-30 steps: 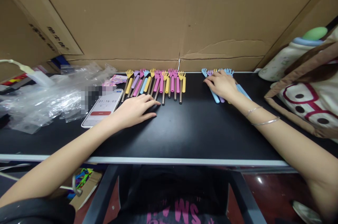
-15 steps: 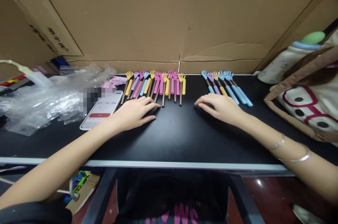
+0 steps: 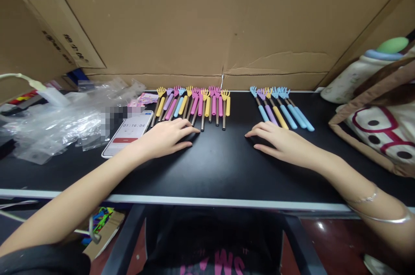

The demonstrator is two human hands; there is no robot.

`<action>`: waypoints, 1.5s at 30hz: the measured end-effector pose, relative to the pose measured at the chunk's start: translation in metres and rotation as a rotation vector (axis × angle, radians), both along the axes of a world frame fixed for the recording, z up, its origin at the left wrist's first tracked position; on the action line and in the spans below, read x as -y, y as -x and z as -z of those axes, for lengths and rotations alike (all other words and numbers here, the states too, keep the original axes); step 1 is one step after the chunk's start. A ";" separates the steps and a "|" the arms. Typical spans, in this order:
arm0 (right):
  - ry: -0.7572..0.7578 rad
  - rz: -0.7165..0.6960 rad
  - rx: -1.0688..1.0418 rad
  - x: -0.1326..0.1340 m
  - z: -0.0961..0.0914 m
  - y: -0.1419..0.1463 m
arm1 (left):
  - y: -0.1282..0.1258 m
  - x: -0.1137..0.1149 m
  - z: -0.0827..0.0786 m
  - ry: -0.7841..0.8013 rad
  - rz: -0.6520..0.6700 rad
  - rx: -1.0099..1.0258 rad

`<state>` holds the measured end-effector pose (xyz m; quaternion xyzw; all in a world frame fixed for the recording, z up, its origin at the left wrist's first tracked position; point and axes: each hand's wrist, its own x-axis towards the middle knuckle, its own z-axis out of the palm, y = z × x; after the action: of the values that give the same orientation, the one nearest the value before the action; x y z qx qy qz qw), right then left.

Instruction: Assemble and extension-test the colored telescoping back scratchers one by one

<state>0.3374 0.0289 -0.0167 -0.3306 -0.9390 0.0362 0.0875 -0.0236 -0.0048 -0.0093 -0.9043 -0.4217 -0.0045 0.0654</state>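
Note left hand point(image 3: 170, 136) and right hand point(image 3: 280, 143) palm-down at the worktop point(image 3: 220, 169), loosely spread, gripping nothing. Find bare-rod scratchers point(image 3: 202, 118) with loose sleeves point(image 3: 228, 106) just beyond left; cannot tell whether touching. Place sleeved scratchers point(image 3: 287, 115) beyond right. Might roll sleeves by careless left sweep, or nudge phone point(image 3: 130, 130) beside left wrist.

Claw-headed rods point(image 3: 203, 113), beyond the left hand point(image 3: 167, 137): yellow, pink, purple, light-blue heads; dark metallic shafts. Handle sleeves point(image 3: 228, 106), same row: same four colours. Handled set point(image 3: 280, 117), beyond the right hand point(image 3: 283, 142): light blue, purple, yellow. Tabletop point(image 3: 220, 173), beneath both hands: plain black.
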 end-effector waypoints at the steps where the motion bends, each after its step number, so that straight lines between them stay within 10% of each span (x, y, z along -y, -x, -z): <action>1: 0.003 0.001 0.005 0.001 0.000 0.000 | 0.000 0.000 0.000 0.002 0.001 0.001; 9: 0.029 0.005 0.039 -0.007 -0.013 0.001 | 0.001 0.000 0.001 0.015 0.015 0.014; 18: -0.084 0.196 0.010 -0.079 -0.048 0.040 | 0.002 -0.001 0.000 0.031 0.014 0.017; 26: -0.075 0.284 0.067 -0.120 -0.025 0.085 | 0.001 -0.001 0.000 0.016 0.022 0.005; 45: -0.004 0.196 0.056 -0.068 -0.018 0.029 | 0.003 -0.002 0.001 0.043 0.012 0.024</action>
<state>0.3087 0.0972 0.0018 -0.4216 -0.9043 0.0162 0.0651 -0.0264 -0.0031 -0.0100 -0.9080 -0.4169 -0.0067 0.0410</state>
